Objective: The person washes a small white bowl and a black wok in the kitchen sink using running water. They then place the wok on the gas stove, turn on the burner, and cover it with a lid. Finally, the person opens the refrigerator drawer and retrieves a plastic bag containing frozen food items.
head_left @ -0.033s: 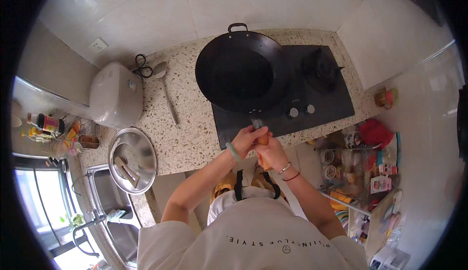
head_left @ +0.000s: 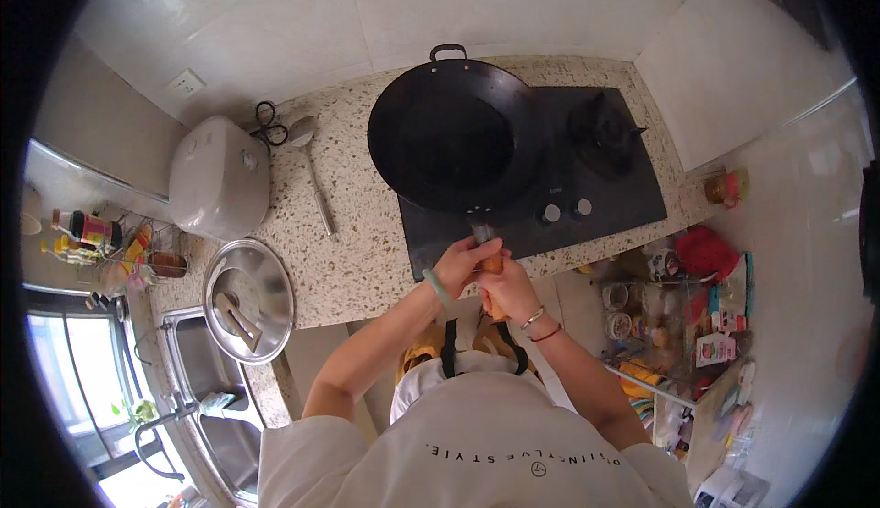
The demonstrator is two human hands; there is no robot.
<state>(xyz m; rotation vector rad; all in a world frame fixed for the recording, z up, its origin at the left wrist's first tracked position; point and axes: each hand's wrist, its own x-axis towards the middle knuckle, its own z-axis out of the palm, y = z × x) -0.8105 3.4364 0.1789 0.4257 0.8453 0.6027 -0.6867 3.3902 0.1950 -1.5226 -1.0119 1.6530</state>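
A large black wok rests over the left side of the black gas stove. Its inside is dark, and no food can be made out in it. The wok's wooden handle points toward me. Wrapped round that handle is my left hand, closed, with a pale green bangle at the wrist. Just behind it on the same handle, my right hand is closed too, wearing a bracelet and a red cord. My fingers hide most of the handle.
Left of the wok, a ladle lies on the speckled counter. Beyond it are scissors and a white rice cooker. A steel lid overhangs the sink. A crowded rack stands at right.
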